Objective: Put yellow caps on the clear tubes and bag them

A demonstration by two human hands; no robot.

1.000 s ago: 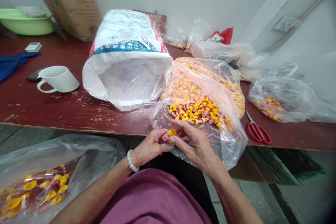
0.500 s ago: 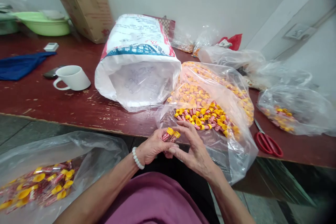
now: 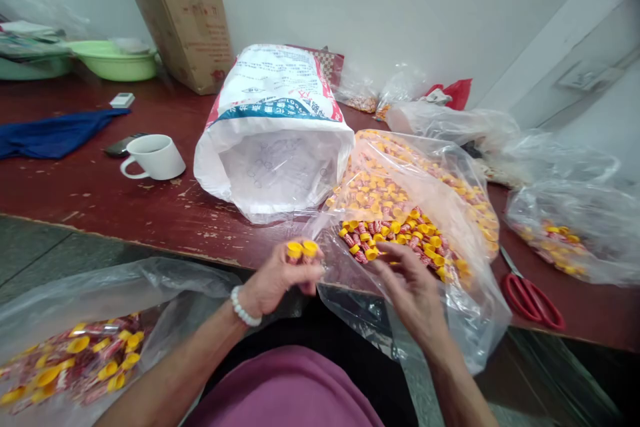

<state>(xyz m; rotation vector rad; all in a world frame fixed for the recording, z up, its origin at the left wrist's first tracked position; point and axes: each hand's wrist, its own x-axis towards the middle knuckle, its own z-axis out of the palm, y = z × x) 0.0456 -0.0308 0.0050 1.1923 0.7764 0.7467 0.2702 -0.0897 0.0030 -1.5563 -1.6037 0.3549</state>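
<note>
Table [image 3: 90,192], dark red, long, scuffed. On it, limp clear plastic bag [image 3: 477,320] of small red-and-white patterned cylinders with yellow cup-shaped tops [image 3: 395,227]. Right hand [image 3: 414,290] at bag's mouth: fingers loosely spread, contact unclear. Left hand [image 3: 281,277]: pinching two matching pieces [image 3: 294,251], near table's front edge. Probably light, stiff, slick; best taken by the body, sparing the thin cups.

Yellow caps [image 3: 294,251] look smooth and plastic, the clear bag [image 3: 477,327] glossy.
</note>
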